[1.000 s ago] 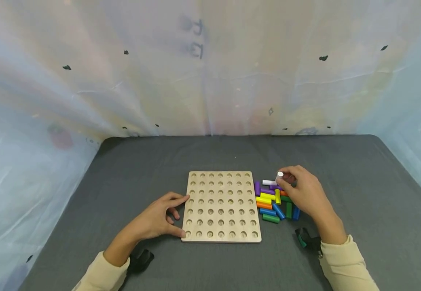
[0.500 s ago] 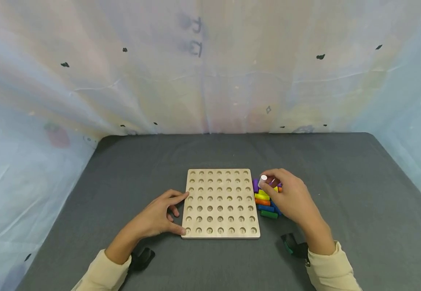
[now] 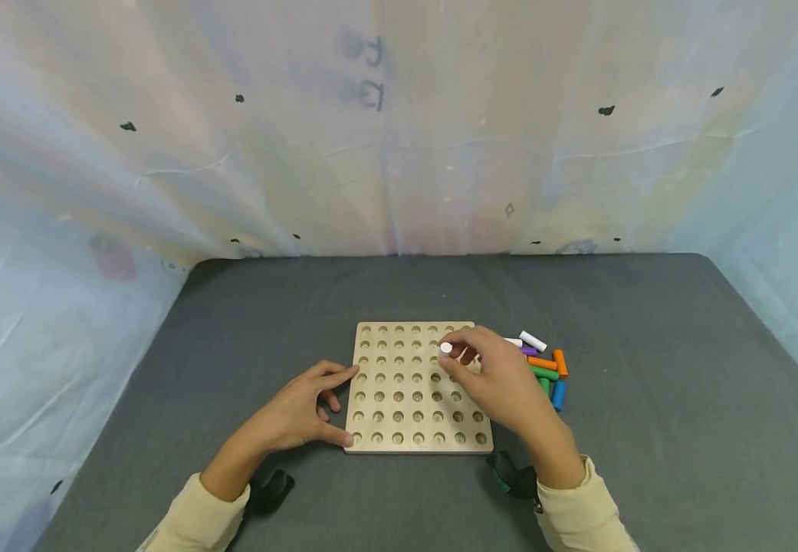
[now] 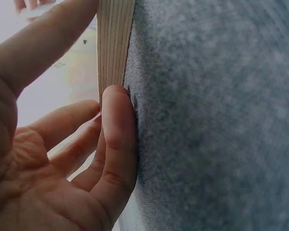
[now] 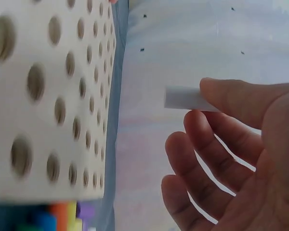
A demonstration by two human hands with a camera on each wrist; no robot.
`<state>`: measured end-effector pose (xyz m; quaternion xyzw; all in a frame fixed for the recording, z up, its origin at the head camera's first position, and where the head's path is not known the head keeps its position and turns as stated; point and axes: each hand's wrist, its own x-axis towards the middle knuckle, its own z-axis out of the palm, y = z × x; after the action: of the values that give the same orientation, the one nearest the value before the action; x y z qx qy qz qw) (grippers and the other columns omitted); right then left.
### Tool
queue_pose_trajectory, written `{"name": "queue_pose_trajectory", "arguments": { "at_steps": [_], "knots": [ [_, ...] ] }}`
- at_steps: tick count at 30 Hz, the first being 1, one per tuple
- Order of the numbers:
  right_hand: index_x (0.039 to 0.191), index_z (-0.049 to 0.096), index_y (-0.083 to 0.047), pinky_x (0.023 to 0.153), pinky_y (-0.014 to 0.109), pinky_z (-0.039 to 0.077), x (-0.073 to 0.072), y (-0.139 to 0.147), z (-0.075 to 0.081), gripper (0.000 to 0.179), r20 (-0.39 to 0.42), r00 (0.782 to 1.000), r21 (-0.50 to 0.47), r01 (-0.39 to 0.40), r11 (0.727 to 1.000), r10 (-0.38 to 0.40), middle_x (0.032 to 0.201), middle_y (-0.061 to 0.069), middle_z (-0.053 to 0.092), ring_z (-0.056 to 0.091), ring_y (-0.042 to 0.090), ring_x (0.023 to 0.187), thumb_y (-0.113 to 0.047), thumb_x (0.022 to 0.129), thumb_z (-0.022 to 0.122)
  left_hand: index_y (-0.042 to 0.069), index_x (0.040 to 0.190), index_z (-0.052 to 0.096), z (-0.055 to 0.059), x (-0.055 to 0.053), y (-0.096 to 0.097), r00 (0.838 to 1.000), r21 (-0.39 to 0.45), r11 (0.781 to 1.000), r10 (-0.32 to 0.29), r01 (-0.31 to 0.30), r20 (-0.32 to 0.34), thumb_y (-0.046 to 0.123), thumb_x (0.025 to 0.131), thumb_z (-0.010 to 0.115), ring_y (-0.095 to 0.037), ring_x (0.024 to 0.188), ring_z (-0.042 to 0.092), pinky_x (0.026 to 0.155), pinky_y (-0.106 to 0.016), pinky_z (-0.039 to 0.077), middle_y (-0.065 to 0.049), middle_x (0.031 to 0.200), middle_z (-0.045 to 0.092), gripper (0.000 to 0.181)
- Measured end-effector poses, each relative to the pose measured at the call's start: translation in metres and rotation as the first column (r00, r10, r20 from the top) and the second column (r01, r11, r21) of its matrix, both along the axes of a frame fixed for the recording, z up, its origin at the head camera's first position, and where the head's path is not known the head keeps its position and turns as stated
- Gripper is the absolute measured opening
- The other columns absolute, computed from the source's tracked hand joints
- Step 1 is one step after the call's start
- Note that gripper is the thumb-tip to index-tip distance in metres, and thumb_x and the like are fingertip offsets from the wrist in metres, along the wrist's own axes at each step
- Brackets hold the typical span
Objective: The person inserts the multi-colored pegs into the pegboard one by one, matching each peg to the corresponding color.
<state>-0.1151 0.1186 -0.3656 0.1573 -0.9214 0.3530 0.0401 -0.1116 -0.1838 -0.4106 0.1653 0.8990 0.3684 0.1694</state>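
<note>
A square wooden peg board [image 3: 399,387] with rows of round holes lies on the grey table. My left hand [image 3: 302,406] steadies its left edge, the index fingertip and thumb apart and touching the side. In the left wrist view, fingertips [image 4: 116,108] rest along the layered board edge [image 4: 114,43]. My right hand [image 3: 502,376] pinches a white peg [image 3: 445,349] between thumb and fingers, above the right part of the board. The right wrist view shows the white peg [image 5: 183,98] clear of the holes, its far end sticking out past the fingers.
To the right of the board lie several loose pegs, among them a white peg [image 3: 533,341], an orange peg [image 3: 560,363] and a blue peg [image 3: 559,396]. My right hand and wrist hide part of that pile. A pale patterned curtain [image 3: 440,153] hangs behind the table.
My right hand has carried the white peg leftward from the pile to over the board. The left hand has stayed at the board's edge.
</note>
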Motion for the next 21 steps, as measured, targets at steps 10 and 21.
{"name": "queue_pose_trajectory", "arguments": {
  "at_steps": [10,21],
  "knots": [
    [0.113,0.071,-0.018,0.072,0.030,0.048,-0.028,-0.041,0.007,0.021,0.047,0.993,0.031,-0.107,0.994,0.106,0.099,-0.004,0.066,0.060,0.010,0.086,-0.030,0.097,0.066,0.016,0.154,0.040,0.003,0.001,0.000,1.000,-0.044,0.999,-0.022,0.022,-0.004,0.032,0.068,0.093,-0.010,0.083,0.053,0.072,-0.026,0.045,-0.007,0.150,0.041,0.102],
    [0.117,0.070,-0.017,0.073,0.030,0.048,-0.059,-0.068,-0.002,0.023,0.104,0.984,0.010,-0.143,0.990,0.142,0.098,-0.004,0.066,0.059,0.011,0.086,-0.029,0.098,0.066,0.014,0.158,0.027,0.006,0.004,0.007,0.998,-0.103,0.993,-0.054,0.055,0.011,0.037,0.059,0.097,-0.012,0.090,0.049,0.074,-0.027,0.041,-0.007,0.160,0.027,0.123]
  ]
}}
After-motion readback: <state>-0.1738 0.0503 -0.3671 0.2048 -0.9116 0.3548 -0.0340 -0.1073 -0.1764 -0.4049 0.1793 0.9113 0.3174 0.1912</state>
